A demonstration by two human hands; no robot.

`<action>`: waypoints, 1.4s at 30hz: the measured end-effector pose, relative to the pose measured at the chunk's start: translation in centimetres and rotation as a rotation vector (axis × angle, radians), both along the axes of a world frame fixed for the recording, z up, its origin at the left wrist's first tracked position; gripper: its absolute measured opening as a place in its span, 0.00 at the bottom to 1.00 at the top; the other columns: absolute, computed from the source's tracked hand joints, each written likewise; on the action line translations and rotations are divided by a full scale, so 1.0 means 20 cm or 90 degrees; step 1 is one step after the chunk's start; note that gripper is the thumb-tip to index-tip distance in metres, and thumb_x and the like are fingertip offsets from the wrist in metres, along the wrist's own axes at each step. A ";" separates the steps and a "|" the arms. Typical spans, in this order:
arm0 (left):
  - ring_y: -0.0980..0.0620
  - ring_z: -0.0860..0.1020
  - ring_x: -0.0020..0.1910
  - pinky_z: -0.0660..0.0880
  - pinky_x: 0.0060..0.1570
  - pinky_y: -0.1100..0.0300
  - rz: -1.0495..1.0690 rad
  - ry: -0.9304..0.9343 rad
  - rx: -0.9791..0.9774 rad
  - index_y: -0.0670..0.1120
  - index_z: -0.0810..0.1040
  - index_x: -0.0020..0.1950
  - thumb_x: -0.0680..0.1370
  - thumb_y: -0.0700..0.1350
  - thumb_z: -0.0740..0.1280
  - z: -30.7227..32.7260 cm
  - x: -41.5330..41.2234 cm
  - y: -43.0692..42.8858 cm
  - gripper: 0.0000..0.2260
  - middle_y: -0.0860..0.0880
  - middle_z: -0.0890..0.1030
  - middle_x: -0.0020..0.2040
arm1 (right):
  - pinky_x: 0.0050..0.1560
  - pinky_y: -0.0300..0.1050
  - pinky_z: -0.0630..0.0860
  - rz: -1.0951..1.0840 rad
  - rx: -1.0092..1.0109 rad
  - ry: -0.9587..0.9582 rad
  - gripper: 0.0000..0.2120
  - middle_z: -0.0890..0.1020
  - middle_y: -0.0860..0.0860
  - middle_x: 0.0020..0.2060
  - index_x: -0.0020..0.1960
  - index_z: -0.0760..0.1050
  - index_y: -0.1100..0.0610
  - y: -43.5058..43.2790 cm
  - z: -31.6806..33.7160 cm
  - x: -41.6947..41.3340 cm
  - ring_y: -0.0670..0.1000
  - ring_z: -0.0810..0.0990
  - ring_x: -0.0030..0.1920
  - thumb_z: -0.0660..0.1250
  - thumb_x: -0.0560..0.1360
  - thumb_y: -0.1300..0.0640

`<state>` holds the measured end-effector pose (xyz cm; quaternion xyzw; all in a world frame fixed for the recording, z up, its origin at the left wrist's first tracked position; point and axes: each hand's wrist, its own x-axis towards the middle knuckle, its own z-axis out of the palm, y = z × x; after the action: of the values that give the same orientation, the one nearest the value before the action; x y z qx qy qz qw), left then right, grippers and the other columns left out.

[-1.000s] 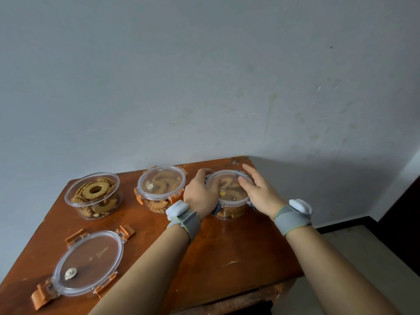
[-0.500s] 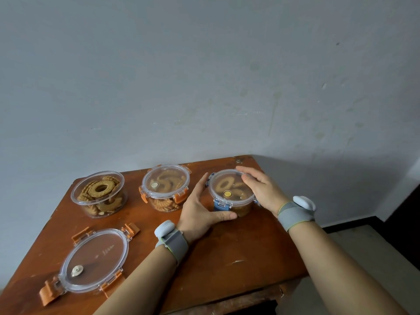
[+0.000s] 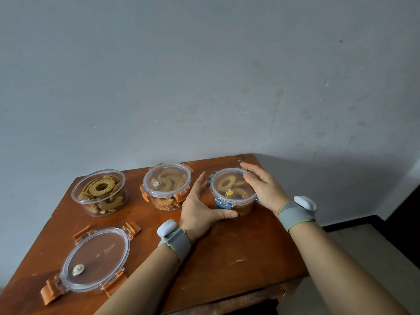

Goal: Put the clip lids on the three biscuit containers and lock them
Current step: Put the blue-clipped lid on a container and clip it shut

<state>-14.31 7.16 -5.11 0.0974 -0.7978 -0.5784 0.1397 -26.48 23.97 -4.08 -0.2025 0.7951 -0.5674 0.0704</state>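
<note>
Three clear round biscuit containers stand in a row at the back of the wooden table (image 3: 238, 251). The right container (image 3: 229, 192) wears a lid with blue clips, its front clip folded down. My left hand (image 3: 200, 208) cups its left side, thumb against the base. My right hand (image 3: 261, 187) rests on its right rim, fingers spread. The middle container (image 3: 167, 186) carries a lid with orange clips folded down. The left container (image 3: 100, 193) stands uncovered, biscuits showing. A loose oval lid (image 3: 95, 258) with orange clips flared out lies flat at the front left.
A plain grey wall rises directly behind the table. The table's right edge and front edge drop to a pale floor (image 3: 363, 242) with a dark skirting at the right. Grey wristbands sit on both my wrists.
My left hand slid off the top of the right container down to its left side and base. My right hand shifted from the lid to the right rim. The blue front clip now shows.
</note>
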 end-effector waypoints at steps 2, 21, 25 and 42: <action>0.60 0.67 0.71 0.63 0.68 0.63 0.001 -0.007 0.012 0.53 0.56 0.79 0.54 0.50 0.86 0.00 0.00 0.00 0.60 0.51 0.71 0.74 | 0.70 0.46 0.69 -0.011 -0.002 0.006 0.16 0.76 0.44 0.66 0.68 0.73 0.44 0.00 -0.01 0.00 0.45 0.74 0.66 0.61 0.81 0.52; 0.58 0.70 0.71 0.69 0.72 0.50 -0.042 -0.002 0.028 0.55 0.60 0.77 0.55 0.58 0.84 -0.02 0.00 -0.03 0.56 0.56 0.73 0.72 | 0.69 0.50 0.69 -0.055 -0.071 0.053 0.37 0.78 0.45 0.61 0.63 0.77 0.42 -0.02 -0.07 0.13 0.44 0.75 0.63 0.44 0.71 0.23; 0.48 0.80 0.61 0.80 0.55 0.44 -0.035 -0.009 0.141 0.53 0.66 0.75 0.56 0.56 0.83 -0.02 0.00 -0.05 0.50 0.55 0.78 0.66 | 0.66 0.51 0.73 -0.043 -0.068 0.066 0.40 0.79 0.49 0.59 0.62 0.78 0.43 -0.02 -0.06 0.13 0.46 0.78 0.60 0.41 0.70 0.21; 0.57 0.74 0.67 0.73 0.67 0.51 -0.057 -0.006 0.140 0.52 0.63 0.76 0.53 0.63 0.82 -0.02 0.01 -0.04 0.56 0.54 0.75 0.70 | 0.48 0.27 0.71 -0.133 -0.036 0.120 0.31 0.84 0.41 0.51 0.58 0.80 0.45 -0.03 -0.04 0.17 0.42 0.80 0.52 0.41 0.78 0.35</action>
<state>-14.20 6.39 -5.48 0.0791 -0.7339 -0.6675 0.0983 -23.15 23.44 -4.82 -0.1725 0.7986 -0.5724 -0.0698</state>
